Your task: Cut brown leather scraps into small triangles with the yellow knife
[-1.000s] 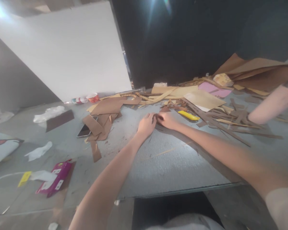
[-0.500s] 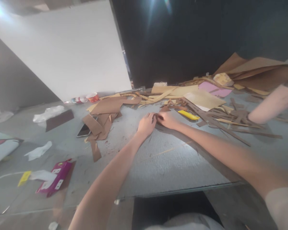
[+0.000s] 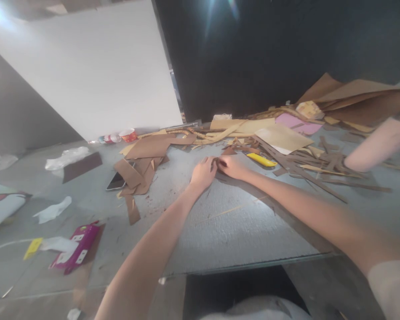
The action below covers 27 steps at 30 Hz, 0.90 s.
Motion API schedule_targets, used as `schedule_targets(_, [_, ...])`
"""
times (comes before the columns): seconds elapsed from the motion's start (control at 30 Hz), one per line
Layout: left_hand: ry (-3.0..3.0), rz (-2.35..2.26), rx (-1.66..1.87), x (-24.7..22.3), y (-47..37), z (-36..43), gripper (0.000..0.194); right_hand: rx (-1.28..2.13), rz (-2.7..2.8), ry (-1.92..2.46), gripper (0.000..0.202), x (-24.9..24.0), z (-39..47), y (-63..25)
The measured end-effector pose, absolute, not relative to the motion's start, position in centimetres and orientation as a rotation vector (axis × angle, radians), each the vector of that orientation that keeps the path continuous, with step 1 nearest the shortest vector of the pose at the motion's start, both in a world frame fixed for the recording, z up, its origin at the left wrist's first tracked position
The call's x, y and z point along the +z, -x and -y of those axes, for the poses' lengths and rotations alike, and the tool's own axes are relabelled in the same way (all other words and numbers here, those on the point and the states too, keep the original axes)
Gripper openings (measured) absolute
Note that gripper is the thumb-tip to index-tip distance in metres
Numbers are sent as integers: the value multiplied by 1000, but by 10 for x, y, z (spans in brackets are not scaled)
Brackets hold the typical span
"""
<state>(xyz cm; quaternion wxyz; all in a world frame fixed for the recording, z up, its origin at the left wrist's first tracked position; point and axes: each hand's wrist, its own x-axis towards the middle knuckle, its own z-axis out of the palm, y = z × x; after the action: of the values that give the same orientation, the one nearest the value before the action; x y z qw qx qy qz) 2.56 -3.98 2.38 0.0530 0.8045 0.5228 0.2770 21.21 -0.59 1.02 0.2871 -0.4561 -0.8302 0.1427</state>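
At the middle of the table my left hand [image 3: 203,172] and my right hand [image 3: 232,167] meet, fingertips nearly touching. Both have their fingers closed around a small dark brown piece [image 3: 218,163], mostly hidden by the fingers; its exact shape I cannot make out. Just right of my right hand lies a yellow cutter [image 3: 262,160]. Beyond the hands is a small heap of brown scraps [image 3: 243,146], and many brown strips [image 3: 306,164] spread to the right.
On the left are brown sheet pieces [image 3: 150,146] partly over a phone [image 3: 116,182], a magenta tissue pack [image 3: 82,246] and a crumpled tissue [image 3: 53,210]. Another person's forearm [image 3: 376,146] reaches in at the right. A dark panel [image 3: 270,58] stands behind the table.
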Motion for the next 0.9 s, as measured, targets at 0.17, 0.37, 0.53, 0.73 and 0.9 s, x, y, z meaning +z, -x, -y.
schedule_targets(0.17, [-2448, -1590, 837, 24, -26, 40, 28, 377, 2229, 1202, 22, 9, 4, -212])
schedule_targets(0.37, [-2451, -1589, 836, 25, -26, 40, 27, 364, 2228, 1219, 23, 12, 8, -211])
schedule_targets(0.53, [-2455, -1594, 834, 24, -26, 40, 28, 375, 2226, 1216, 24, 17, 12, -209])
schedule_targets(0.73, [-2447, -1593, 833, 24, -26, 40, 28, 377, 2214, 1201, 24, 20, 14, -209])
schedule_targets(0.9, [-2447, -1592, 836, 24, -26, 39, 28, 377, 2213, 1217, 24, 19, 14, -209])
